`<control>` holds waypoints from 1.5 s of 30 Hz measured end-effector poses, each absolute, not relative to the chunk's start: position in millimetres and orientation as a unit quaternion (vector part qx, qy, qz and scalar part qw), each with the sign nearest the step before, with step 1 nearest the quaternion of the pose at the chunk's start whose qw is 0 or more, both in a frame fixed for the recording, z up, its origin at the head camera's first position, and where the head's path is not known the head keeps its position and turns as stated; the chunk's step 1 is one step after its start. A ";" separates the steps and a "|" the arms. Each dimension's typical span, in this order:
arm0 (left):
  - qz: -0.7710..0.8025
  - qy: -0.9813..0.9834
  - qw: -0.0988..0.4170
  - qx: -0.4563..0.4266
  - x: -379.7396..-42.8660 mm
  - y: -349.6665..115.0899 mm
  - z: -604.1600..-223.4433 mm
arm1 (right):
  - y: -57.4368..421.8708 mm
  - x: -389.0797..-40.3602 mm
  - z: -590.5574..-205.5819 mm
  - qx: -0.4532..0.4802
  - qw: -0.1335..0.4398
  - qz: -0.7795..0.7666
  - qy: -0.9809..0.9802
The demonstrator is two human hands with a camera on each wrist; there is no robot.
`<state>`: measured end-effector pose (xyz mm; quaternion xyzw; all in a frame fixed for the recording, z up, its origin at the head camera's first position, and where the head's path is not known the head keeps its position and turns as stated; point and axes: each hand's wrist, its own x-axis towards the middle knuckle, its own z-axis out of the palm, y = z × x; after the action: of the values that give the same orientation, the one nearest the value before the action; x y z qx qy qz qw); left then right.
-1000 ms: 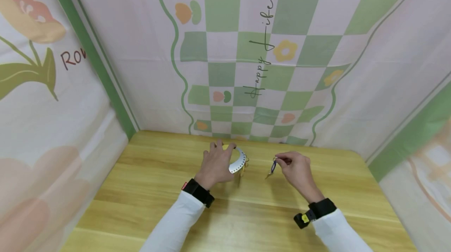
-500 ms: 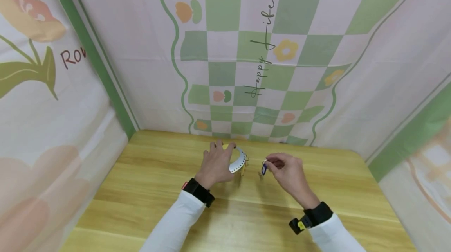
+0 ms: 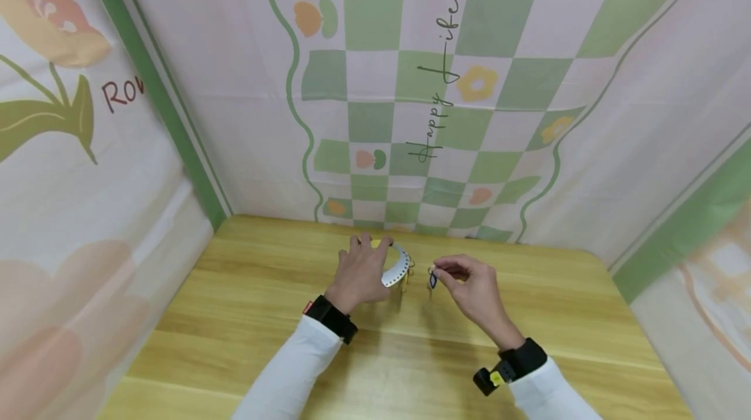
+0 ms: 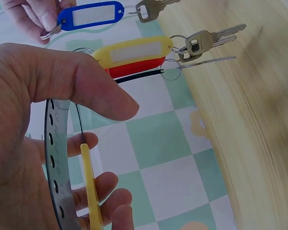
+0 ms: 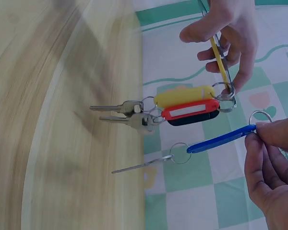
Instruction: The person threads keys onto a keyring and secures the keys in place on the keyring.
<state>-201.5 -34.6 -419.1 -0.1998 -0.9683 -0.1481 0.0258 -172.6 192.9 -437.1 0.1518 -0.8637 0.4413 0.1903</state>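
My left hand point(image 3: 358, 276) grips a curved, pale strip point(image 3: 397, 270) with a row of holes along its edge. From its end hang a yellow key tag point(image 5: 182, 97), a red key tag point(image 5: 189, 110) and a black key tag point(image 5: 194, 119) on metal rings, with keys point(image 4: 201, 44) below. A slim yellow piece point(image 4: 91, 187) shows beside the strip, near the left fingers. Just to the right, my right hand point(image 3: 472, 283) pinches the ring of a blue key tag point(image 5: 221, 139); its key point(image 5: 141, 166) dangles. The blue tag hangs apart from the others.
Both hands are above a wooden table point(image 3: 264, 309). A printed cloth point(image 3: 375, 120) with green and white checks rises behind the table's far edge. More printed cloth point(image 3: 88, 224) hangs at the left side.
The right hand has moved left with the blue key tag, closer to the hanging tags. The left hand and the strip have stayed in place.
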 end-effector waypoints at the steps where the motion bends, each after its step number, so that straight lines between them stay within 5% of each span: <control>1: -0.148 -0.968 0.026 -0.200 -201.4 -34.5 -419.1 | 192.3 -172.7 -436.6 0.143 0.184 0.448 -0.863; 29: -0.146 -0.969 0.019 -0.197 -202.3 -34.1 -420.2 | 183.1 -170.1 -436.7 0.123 0.198 0.470 -0.851; 45: -0.153 -0.970 0.018 -0.188 -202.6 -31.3 -417.9 | 175.4 -167.9 -430.7 0.115 0.099 0.458 -0.876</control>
<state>-202.6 -31.3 -417.9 -0.1875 -0.9701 -0.1530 0.0176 -167.9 175.4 -430.7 0.1147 -0.8757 0.4584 0.0991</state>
